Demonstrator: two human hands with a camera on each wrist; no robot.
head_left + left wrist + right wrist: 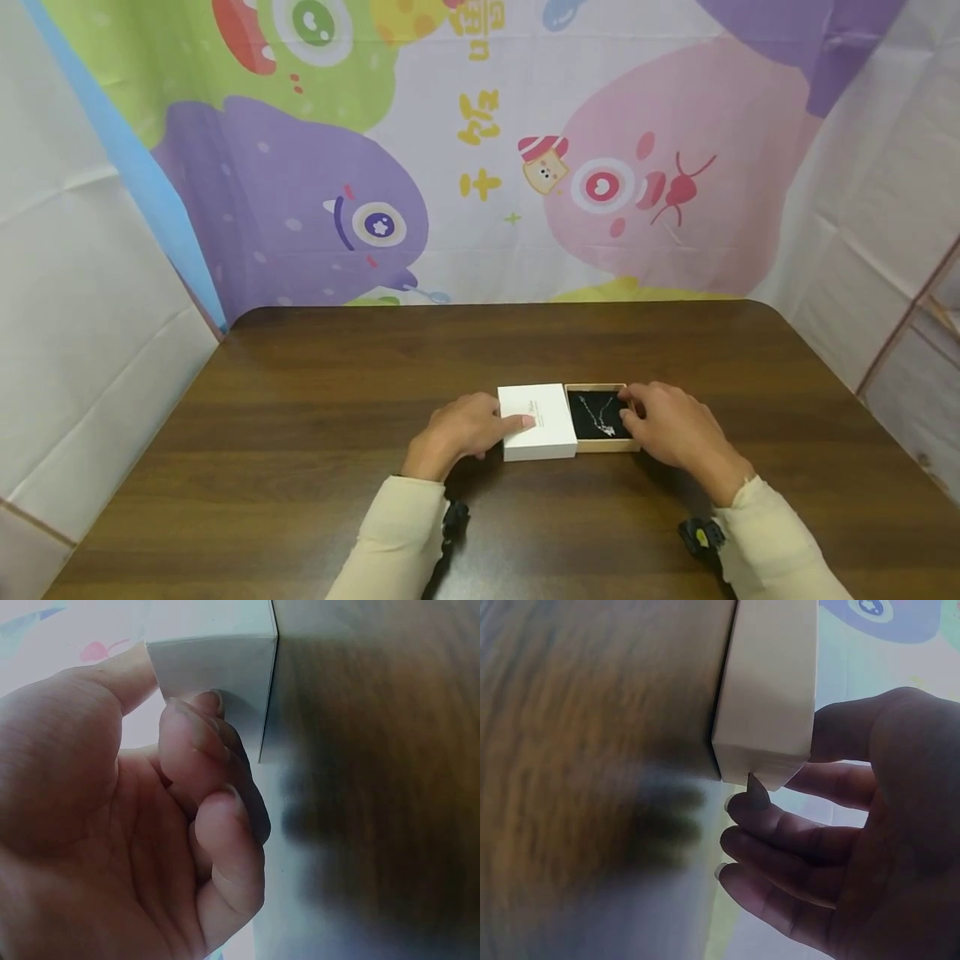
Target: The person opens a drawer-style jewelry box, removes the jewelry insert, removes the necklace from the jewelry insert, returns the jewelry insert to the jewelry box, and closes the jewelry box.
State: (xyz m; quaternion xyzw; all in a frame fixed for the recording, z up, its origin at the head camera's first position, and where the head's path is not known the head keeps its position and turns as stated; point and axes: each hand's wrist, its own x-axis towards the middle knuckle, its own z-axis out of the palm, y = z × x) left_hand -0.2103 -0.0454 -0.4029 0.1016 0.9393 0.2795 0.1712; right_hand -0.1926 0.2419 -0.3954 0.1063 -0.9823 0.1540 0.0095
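A white jewelry box sleeve (537,442) with small print on top lies flat on the table. From its right side a tan inner drawer (600,447) stands partly out, lined in black. On the lining rests a silver chain necklace (600,417) with a small pendant. My left hand (467,423) grips the sleeve's left end, thumb on top; in the left wrist view its fingers curl against the white end wall (217,667). At the drawer's right end, my right hand (675,423) pinches the wall, and the right wrist view shows its fingertips (750,802) by the drawer's corner.
The box sits near the middle of a dark brown wooden table (360,358). A cartoon-print cloth (480,250) hangs behind the far edge, and pale cloth walls (90,250) flank both sides. Each wrist bears a dark camera mount (701,535).
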